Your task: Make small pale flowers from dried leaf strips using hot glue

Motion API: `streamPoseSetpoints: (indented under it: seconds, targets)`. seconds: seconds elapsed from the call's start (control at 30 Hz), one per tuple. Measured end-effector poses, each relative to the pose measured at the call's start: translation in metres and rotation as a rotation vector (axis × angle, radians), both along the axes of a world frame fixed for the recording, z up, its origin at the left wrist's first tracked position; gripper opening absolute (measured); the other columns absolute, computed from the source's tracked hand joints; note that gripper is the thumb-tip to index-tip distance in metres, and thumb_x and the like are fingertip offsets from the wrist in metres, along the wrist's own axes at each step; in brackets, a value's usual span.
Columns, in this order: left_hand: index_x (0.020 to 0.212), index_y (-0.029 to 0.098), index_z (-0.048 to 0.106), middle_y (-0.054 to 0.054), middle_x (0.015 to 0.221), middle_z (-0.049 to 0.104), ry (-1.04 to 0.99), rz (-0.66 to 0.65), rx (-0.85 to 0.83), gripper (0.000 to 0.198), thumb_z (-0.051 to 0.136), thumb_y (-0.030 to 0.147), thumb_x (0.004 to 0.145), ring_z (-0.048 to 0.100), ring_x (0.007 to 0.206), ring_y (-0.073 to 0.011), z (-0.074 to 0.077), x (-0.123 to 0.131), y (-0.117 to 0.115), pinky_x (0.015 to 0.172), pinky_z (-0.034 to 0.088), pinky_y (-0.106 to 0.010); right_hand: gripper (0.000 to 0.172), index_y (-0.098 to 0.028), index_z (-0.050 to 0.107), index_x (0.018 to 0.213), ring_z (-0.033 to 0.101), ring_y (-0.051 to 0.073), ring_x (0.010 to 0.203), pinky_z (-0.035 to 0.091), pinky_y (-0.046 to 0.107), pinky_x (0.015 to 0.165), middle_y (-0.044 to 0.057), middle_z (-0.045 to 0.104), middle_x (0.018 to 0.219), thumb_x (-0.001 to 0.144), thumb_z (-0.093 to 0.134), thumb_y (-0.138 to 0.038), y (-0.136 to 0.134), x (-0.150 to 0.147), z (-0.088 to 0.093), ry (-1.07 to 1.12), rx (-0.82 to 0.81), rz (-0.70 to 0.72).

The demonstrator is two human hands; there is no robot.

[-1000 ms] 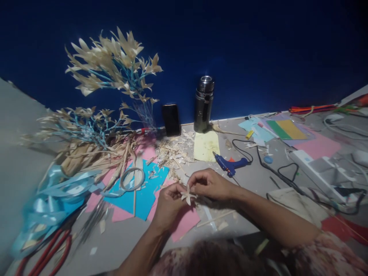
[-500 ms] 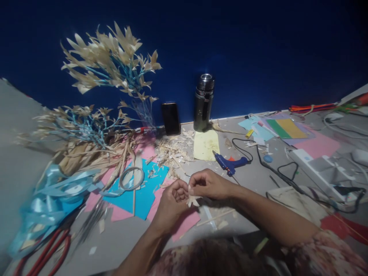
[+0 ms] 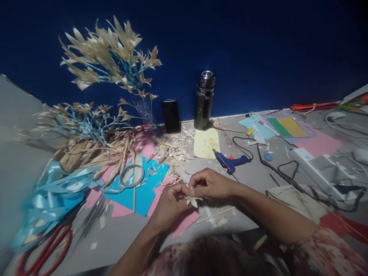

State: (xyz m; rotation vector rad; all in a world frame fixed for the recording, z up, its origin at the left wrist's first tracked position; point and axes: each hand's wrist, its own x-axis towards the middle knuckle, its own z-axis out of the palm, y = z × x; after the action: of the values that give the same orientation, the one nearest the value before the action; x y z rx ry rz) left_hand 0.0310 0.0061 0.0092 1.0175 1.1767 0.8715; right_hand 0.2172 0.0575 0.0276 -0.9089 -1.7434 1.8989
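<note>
Both my hands meet over the pink paper (image 3: 184, 224) near the table's front. My left hand (image 3: 169, 205) is closed, pinching a small pale straw flower (image 3: 192, 201) from the left. My right hand (image 3: 211, 184) is closed too, its fingertips pinching the same flower from above. The flower's pointed petals stick out below my fingers. Just beyond my hands lies a heap of straw cuttings (image 3: 172, 149).
A blue glue gun (image 3: 230, 163) with a black cord lies right of my hands. A steel flask (image 3: 204, 100) and a dark phone (image 3: 170, 116) stand against the blue wall. Straw-flower branches (image 3: 109, 61), light blue ribbon (image 3: 54, 191), a tape ring (image 3: 131, 175), coloured papers (image 3: 286, 128) and a power strip (image 3: 319, 168) surround them.
The flower has been turned and lowered a little between my fingers. My hands stay in the same place, and the view has shifted slightly.
</note>
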Motion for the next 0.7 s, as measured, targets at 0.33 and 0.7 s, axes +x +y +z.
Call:
streamPoseSetpoints:
  seconds: [0.33, 0.7]
  targets:
    - [0.05, 0.015, 0.059, 0.002, 0.051, 0.062, -0.085, -0.069, -0.114, 0.028, 0.087, 0.013, 0.046, 0.053, 0.049, -0.0091, -0.003, 0.0, 0.001, 0.049, 0.043, -0.021, 0.022, -0.012, 0.07, 0.071, 0.046, 0.01, 0.057, 0.034, 0.021, 0.053, 0.0, 0.06, 0.061, 0.072, 0.074, -0.033, -0.004, -0.002, -0.006, -0.019, -0.049, -0.005]
    - [0.049, 0.016, 0.061, 0.003, 0.052, 0.063, -0.077, -0.033, -0.09, 0.026, 0.086, 0.012, 0.046, 0.053, 0.048, -0.0096, 0.005, 0.001, 0.003, 0.051, 0.047, -0.023, 0.01, -0.012, 0.07, 0.077, 0.046, 0.009, 0.06, 0.031, 0.02, 0.055, -0.003, 0.056, 0.063, 0.075, 0.063, -0.019, -0.007, -0.001, 0.003, -0.139, 0.172, -0.001]
